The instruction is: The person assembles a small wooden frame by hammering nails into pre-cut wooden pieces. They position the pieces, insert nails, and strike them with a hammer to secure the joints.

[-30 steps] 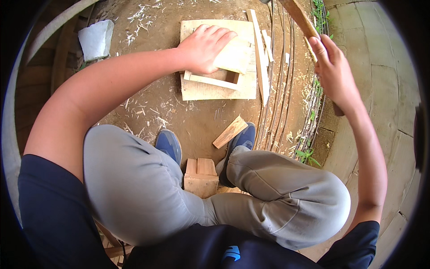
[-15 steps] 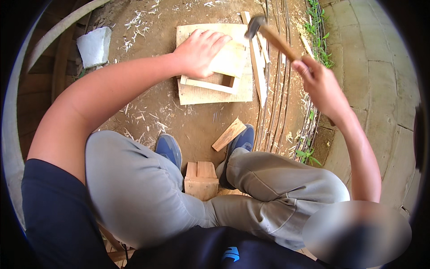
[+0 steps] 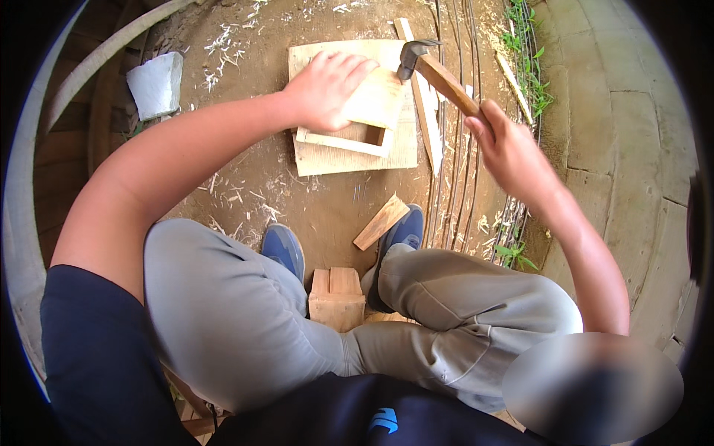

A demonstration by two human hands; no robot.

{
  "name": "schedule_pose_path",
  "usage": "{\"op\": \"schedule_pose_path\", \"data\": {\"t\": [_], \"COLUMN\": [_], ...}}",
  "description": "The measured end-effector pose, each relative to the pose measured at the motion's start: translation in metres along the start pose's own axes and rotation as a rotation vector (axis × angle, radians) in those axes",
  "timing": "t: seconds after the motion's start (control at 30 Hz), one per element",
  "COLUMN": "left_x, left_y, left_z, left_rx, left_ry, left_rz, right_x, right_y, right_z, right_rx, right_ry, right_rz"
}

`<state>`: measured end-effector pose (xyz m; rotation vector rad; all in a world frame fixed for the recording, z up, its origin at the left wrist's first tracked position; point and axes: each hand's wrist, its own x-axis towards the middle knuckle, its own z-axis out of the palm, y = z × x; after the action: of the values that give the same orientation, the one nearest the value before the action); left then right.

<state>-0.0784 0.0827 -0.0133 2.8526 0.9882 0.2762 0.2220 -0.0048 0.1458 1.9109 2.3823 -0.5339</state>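
My left hand [image 3: 327, 89] lies flat with its fingers stretched over the top panel of a small wooden box [image 3: 381, 100]. The box's near side is partly uncovered and shows a dark hollow. Beneath it a wooden board [image 3: 316, 164] lies on the ground. My right hand [image 3: 506, 152] is wrapped round the wooden handle of a claw hammer [image 3: 446, 80]. The hammer's dark head is at the right far edge of the box's panel; whether it touches the wood I cannot tell.
Long wooden strips [image 3: 425, 119] and dark rods [image 3: 467, 149] lie right of the board. A short wood piece [image 3: 381, 221] leans by my right shoe, with several nails [image 3: 359, 193] nearby. Wooden blocks [image 3: 336, 297] stand between my legs. A pale stone [image 3: 156, 85] sits at far left.
My right hand has brought the hammer down and to the left, its head now at the panel's edge. The left hand stays on the box.
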Motion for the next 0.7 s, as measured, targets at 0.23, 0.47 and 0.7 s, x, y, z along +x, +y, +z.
{"op": "schedule_pose_path", "data": {"t": [0.23, 0.47, 0.7], "left_x": [-0.004, -0.005, -0.003], "left_y": [-0.001, -0.001, -0.002], "left_z": [-0.003, 0.000, -0.007], "left_rx": [-0.008, 0.040, 0.032], "left_ry": [-0.015, -0.015, -0.059], "left_rz": [-0.029, -0.064, -0.065], "right_x": [0.002, 0.008, 0.032], "right_y": [-0.040, -0.042, -0.027], "right_z": [-0.023, -0.045, -0.066], "right_rx": [0.250, 0.141, 0.104], "right_ry": [0.235, 0.148, -0.227], "right_rz": [0.233, 0.219, 0.282]}}
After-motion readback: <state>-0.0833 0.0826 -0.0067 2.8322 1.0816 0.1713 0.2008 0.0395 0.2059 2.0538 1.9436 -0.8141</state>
